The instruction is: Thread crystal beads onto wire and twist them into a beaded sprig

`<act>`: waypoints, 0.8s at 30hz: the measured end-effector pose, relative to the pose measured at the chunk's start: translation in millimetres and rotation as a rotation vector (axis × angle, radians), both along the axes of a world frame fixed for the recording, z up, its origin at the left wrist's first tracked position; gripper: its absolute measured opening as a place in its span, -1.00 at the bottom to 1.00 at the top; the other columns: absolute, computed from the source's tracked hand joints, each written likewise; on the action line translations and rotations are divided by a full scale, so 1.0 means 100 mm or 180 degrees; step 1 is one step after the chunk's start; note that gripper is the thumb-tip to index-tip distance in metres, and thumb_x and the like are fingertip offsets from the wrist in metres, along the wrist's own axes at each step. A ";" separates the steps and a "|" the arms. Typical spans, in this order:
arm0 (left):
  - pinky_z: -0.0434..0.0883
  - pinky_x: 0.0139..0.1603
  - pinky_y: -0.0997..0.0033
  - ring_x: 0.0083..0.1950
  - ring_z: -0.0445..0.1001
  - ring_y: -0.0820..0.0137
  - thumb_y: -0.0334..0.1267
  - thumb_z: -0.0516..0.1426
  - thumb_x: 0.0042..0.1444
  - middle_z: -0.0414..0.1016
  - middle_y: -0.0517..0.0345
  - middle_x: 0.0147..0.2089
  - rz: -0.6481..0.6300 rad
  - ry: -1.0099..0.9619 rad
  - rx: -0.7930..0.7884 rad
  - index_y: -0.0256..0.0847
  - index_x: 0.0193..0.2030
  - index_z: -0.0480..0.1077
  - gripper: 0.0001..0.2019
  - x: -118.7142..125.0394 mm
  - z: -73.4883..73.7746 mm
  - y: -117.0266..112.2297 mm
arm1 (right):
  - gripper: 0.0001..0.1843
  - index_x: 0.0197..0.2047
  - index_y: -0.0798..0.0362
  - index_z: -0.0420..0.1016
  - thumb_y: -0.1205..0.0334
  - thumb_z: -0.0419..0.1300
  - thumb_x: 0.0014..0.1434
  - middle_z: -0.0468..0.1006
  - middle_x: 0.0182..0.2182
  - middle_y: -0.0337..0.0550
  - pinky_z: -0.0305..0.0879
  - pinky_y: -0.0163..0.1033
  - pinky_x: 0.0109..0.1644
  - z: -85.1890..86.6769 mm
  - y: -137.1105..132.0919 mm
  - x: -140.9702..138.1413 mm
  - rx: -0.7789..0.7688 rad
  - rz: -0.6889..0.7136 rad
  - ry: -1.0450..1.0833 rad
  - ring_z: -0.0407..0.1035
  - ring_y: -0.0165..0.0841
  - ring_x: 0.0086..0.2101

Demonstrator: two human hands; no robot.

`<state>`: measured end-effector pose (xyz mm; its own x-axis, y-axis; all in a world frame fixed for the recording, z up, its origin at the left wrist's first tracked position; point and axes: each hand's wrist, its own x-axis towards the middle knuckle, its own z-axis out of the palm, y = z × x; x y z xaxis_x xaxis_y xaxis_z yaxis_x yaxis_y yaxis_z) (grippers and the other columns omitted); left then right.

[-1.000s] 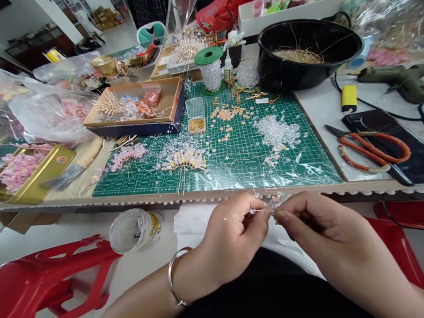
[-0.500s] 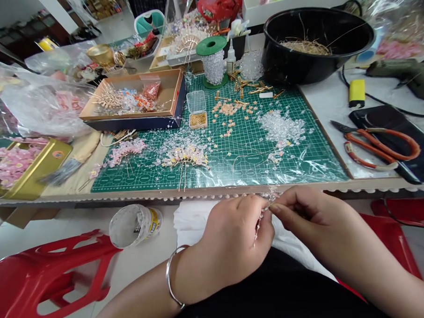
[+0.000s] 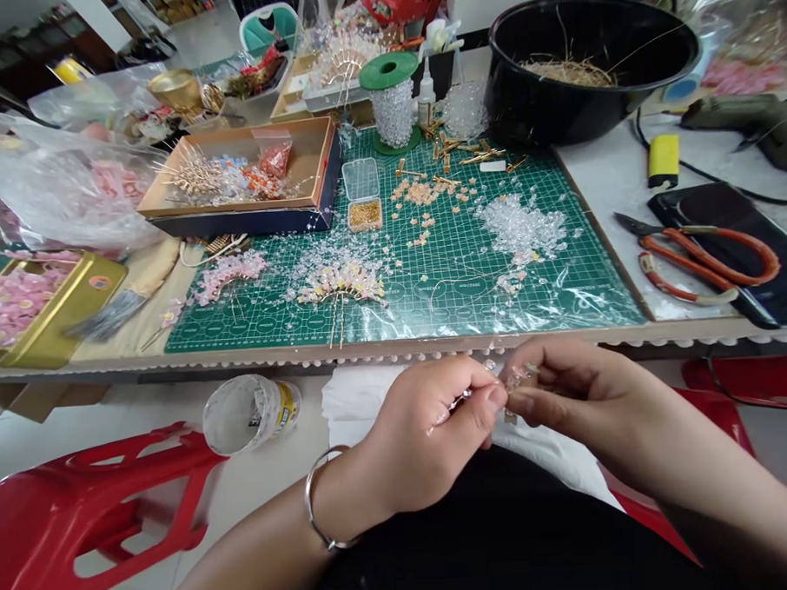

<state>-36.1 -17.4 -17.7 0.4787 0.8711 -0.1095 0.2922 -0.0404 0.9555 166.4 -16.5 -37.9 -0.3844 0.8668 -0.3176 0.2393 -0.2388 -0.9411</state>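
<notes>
The left hand's grip (image 3: 432,432) and the right hand's grip (image 3: 587,400) pinch narrowly on a fine wire strung with clear beads (image 3: 513,378), just below the desk (image 3: 598,199) edge and above a white tissue (image 3: 365,401). Beyond, a green cutting mat (image 3: 472,300) carries scattered beads and a beaded hair comb (image 3: 341,284).

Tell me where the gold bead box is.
In the head view, the gold bead box sits on the green cutting mat, just below a clear plastic box.
</notes>
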 end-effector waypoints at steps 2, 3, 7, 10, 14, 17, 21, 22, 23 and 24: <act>0.32 -0.35 0.46 -0.43 0.39 0.46 -0.19 0.02 0.37 0.43 0.21 -0.49 -0.0014 -0.0094 -0.0278 -0.19 -0.42 0.33 -0.69 -0.01 0.01 0.00 | -0.70 -0.33 -0.03 0.48 -0.07 0.26 0.24 0.52 -0.43 -0.22 0.32 -0.28 -0.36 0.03 -0.04 -0.03 0.0208 -0.0099 -0.0346 0.40 -0.33 -0.39; 0.32 -0.36 0.46 -0.43 0.39 0.46 -0.18 0.03 0.37 0.44 0.20 -0.48 -0.0012 -0.0064 -0.0367 -0.20 -0.40 0.35 -0.70 -0.01 0.01 0.00 | -0.68 -0.37 -0.03 0.48 -0.08 0.24 0.26 0.50 -0.44 -0.22 0.29 -0.28 -0.38 0.05 -0.06 -0.04 0.0293 -0.0138 -0.0564 0.38 -0.33 -0.40; 0.32 -0.38 0.48 -0.42 0.42 0.47 -0.19 0.03 0.37 0.48 0.20 -0.44 -0.0072 0.0326 -0.0470 -0.20 -0.37 0.39 -0.72 -0.02 0.04 0.01 | -0.61 -0.42 -0.02 0.48 -0.13 0.18 0.28 0.41 -0.49 -0.25 0.17 -0.29 -0.46 0.06 -0.09 -0.03 0.0211 -0.0131 -0.1014 0.28 -0.36 -0.45; 0.31 -0.40 0.49 -0.43 0.42 0.47 -0.15 0.06 0.34 0.48 0.21 -0.43 -0.0058 0.0468 -0.0527 -0.20 -0.37 0.40 -0.73 -0.03 0.05 0.03 | -0.66 -0.42 -0.02 0.47 -0.09 0.26 0.23 0.36 -0.51 -0.30 0.13 -0.31 -0.46 0.04 -0.06 0.02 -0.0147 0.0027 -0.0621 0.23 -0.39 -0.47; 0.27 -0.45 0.50 -0.45 0.37 0.48 -0.12 0.15 0.27 0.42 0.23 -0.46 0.0036 0.0182 -0.0705 -0.20 -0.33 0.40 -0.78 -0.02 0.00 0.05 | -0.74 -0.37 -0.04 0.48 -0.02 0.32 0.20 0.39 -0.50 -0.33 0.10 -0.32 -0.45 -0.02 -0.03 0.06 -0.0496 0.0091 -0.0178 0.19 -0.41 -0.47; 0.23 -0.47 0.52 -0.47 0.29 0.52 -0.22 0.14 0.26 0.34 0.28 -0.48 0.0025 -0.0044 -0.0759 -0.20 -0.32 0.39 -0.85 0.00 -0.03 0.06 | -0.74 -0.35 -0.05 0.51 -0.05 0.32 0.19 0.40 -0.48 -0.32 0.14 -0.31 -0.42 -0.05 -0.03 0.06 -0.0497 0.0097 -0.0160 0.22 -0.39 -0.45; 0.13 -0.54 0.55 -0.52 0.12 0.57 -0.26 0.12 0.25 0.22 0.33 -0.51 0.0105 -0.0221 -0.0787 -0.21 -0.34 0.35 -0.86 0.04 -0.06 0.05 | -0.70 -0.35 -0.04 0.52 -0.09 0.31 0.19 0.41 -0.47 -0.29 0.18 -0.28 -0.41 -0.05 -0.06 0.03 -0.0357 -0.0026 -0.0405 0.26 -0.37 -0.44; 0.11 -0.56 0.55 -0.53 0.10 0.57 -0.27 0.12 0.26 0.20 0.33 -0.52 0.0149 -0.0268 -0.0784 -0.21 -0.35 0.34 -0.86 0.05 -0.06 0.05 | -0.68 -0.35 -0.03 0.52 -0.11 0.30 0.18 0.42 -0.48 -0.29 0.17 -0.29 -0.43 -0.04 -0.06 0.02 -0.0306 -0.0083 -0.0478 0.27 -0.37 -0.45; 0.09 -0.57 0.55 -0.53 0.09 0.57 -0.27 0.11 0.26 0.18 0.34 -0.52 0.0191 -0.0314 -0.0783 -0.20 -0.35 0.33 -0.85 0.06 -0.07 0.04 | -0.67 -0.34 -0.03 0.53 -0.13 0.29 0.18 0.43 -0.49 -0.28 0.17 -0.29 -0.45 -0.04 -0.06 0.01 -0.0245 -0.0144 -0.0550 0.27 -0.37 -0.47; 0.08 -0.57 0.55 -0.54 0.07 0.57 -0.27 0.10 0.26 0.16 0.35 -0.53 0.0220 -0.0359 -0.0784 -0.20 -0.34 0.31 -0.85 0.07 -0.08 0.03 | -0.65 -0.32 -0.03 0.53 -0.15 0.28 0.19 0.45 -0.49 -0.26 0.18 -0.29 -0.47 -0.03 -0.07 0.00 -0.0175 -0.0194 -0.0614 0.29 -0.37 -0.48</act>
<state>-29.3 -14.4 -25.4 0.4402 0.8559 -0.2714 0.1774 0.2134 0.9607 166.4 -23.4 -40.5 -0.2592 0.8659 -0.4278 0.3974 -0.3081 -0.8644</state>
